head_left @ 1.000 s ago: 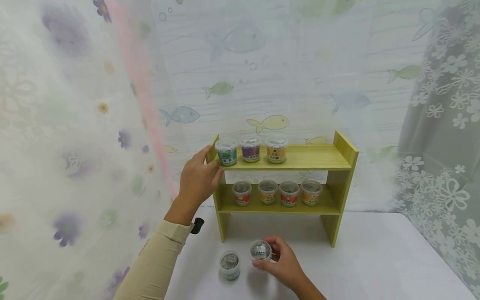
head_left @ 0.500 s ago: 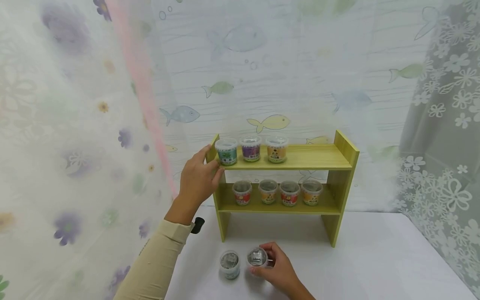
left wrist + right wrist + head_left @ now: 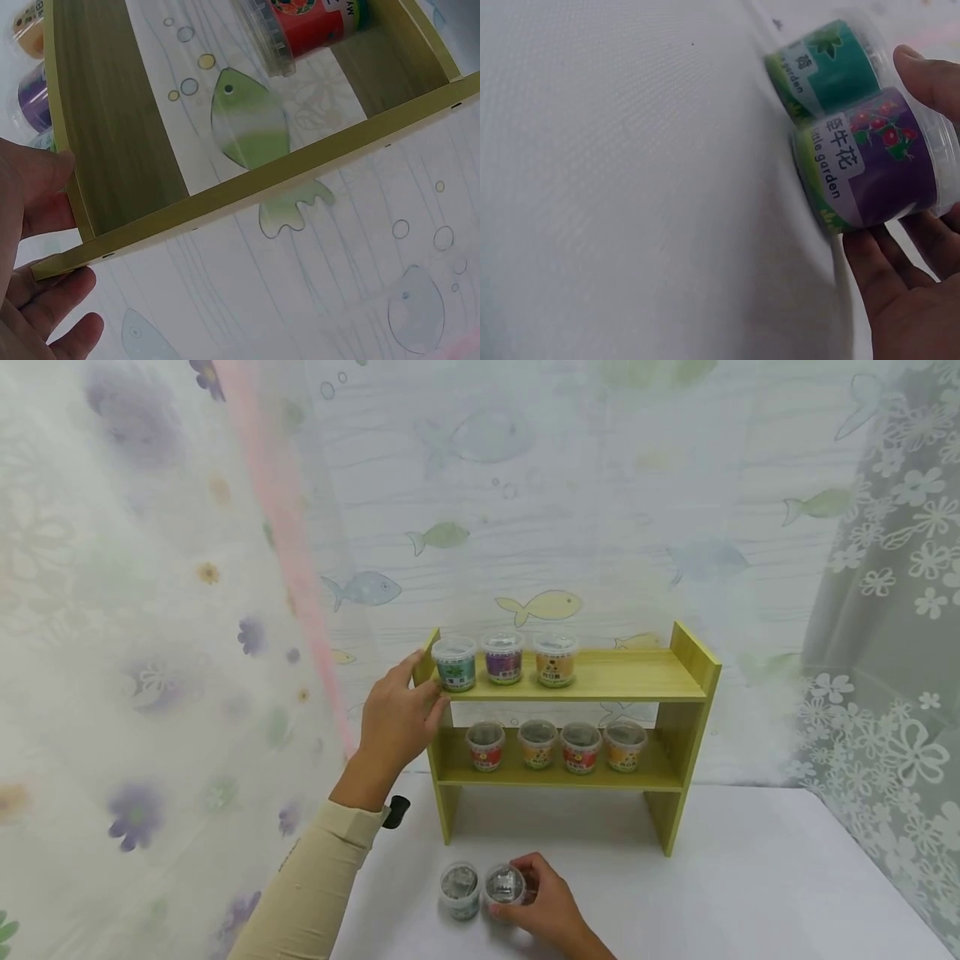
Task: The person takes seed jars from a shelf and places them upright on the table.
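There are nine labelled tubs [image 3: 555, 667] and one two-tiered shelf [image 3: 630, 677].

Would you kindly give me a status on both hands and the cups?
Left hand gripping shelf, left end. Right hand gripping purple-labelled cup, beside green-labelled cup. Nothing visibly blocking.

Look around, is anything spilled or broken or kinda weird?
No, nothing stands out. The seven cups on the yellow shelf stand upright, and so does the teal cup on the white table. The right fingers hold the purple cup beside it. I see no spill.
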### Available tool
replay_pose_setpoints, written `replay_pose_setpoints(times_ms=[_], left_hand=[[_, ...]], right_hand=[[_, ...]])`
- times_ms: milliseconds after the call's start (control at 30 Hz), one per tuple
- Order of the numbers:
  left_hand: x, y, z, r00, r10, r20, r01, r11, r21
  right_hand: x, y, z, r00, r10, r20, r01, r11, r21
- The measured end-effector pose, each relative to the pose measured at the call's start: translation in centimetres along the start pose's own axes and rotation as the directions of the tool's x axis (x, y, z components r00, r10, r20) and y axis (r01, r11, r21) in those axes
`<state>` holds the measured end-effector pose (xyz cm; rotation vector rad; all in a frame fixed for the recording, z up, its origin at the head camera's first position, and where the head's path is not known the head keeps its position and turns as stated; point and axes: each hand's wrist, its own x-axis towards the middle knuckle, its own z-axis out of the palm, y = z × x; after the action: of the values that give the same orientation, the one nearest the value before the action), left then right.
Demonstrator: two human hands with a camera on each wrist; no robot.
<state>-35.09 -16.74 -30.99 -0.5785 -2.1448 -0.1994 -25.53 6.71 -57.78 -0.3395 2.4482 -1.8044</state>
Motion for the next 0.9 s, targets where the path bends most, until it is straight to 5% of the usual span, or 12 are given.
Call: replay_pose_setpoints(times_ms=[900], left_hand=[[-0.14, 0.03, 0.22, 1.0, -0.012, 0.007, 0.012, 1.0, 0.007]], right_hand=[[0.04, 0.0, -0.06, 0.999, 0.019, 0.026, -0.018, 0.999, -0.036]])
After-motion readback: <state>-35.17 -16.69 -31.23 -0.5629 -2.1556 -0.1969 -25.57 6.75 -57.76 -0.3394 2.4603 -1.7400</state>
